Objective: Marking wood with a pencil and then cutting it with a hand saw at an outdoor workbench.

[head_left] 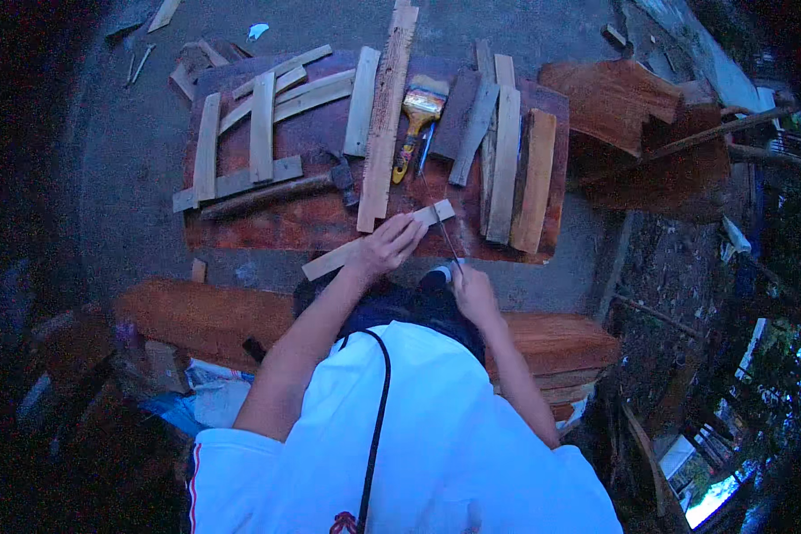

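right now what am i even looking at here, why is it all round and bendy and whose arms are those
This is one picture from a wide fisheye camera worn on a person's head, looking down; that lens bends the edges. The arms are the wearer's own. The left hand presses a thin wooden strip flat on a reddish board. The right hand has a grip on a thin blade-like tool set against the strip. Also on the board: loose slats, a hammer and a yellow paintbrush.

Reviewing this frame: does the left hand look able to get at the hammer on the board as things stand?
Probably yes. The left hand presses a wood strip at the board's near edge, and the hammer lies just beyond, with bare board between. It would have to let go of the strip first.
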Demonstrator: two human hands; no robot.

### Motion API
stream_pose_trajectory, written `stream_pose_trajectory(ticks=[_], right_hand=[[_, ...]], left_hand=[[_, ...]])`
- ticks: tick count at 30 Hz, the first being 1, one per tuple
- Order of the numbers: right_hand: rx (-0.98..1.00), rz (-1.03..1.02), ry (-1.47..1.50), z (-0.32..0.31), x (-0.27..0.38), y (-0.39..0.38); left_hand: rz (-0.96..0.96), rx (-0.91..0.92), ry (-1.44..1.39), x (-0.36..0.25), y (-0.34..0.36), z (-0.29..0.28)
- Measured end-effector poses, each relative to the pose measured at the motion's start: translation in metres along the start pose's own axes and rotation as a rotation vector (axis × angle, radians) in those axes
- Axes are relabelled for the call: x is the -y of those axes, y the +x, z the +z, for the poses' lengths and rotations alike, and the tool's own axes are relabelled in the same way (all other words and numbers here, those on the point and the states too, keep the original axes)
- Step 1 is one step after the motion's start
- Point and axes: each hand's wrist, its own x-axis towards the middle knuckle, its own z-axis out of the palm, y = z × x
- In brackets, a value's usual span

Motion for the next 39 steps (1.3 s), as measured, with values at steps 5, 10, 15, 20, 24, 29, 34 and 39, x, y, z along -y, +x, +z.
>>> stream_pose_trajectory(ticks=[5,10,15,20,24,29,34,39], right_hand=[[-0.039,0.066,-0.027,0.006,-0.030,-0.034],[-0.041,0.033,0.012,-0.015,0.035,-0.004],[-0.050,0.058,-0.008,0.002,-0.016,-0.035],[-0.071,0.017,-0.015,0.012,0.001,-0.009],[-0.075,0.026,0.008,0.009,-0.026,-0.041],[-0.044,0.045,-0.015,0.000,0.008,-0.015],[-0.112,-0.060,0.021,0.006,-0.025,-0.048],[-0.003,0.044,-0.008,-0.003,-0.002,-0.020]], left_hand=[[0.045,0.098,0.069,-0.002,0.005,-0.008],[0.040,0.072,0.051,0.001,-0.001,-0.001],[0.080,0.062,0.109,0.001,-0.001,-0.001],[0.077,0.072,0.113,0.001,0.001,-0.005],[0.094,0.117,0.123,0.002,0.002,-0.009],[0.074,0.092,0.121,0.001,0.007,-0.009],[0.079,0.059,0.162,0.001,0.004,-0.008],[0.070,0.118,0.096,-0.001,0.012,-0.014]])
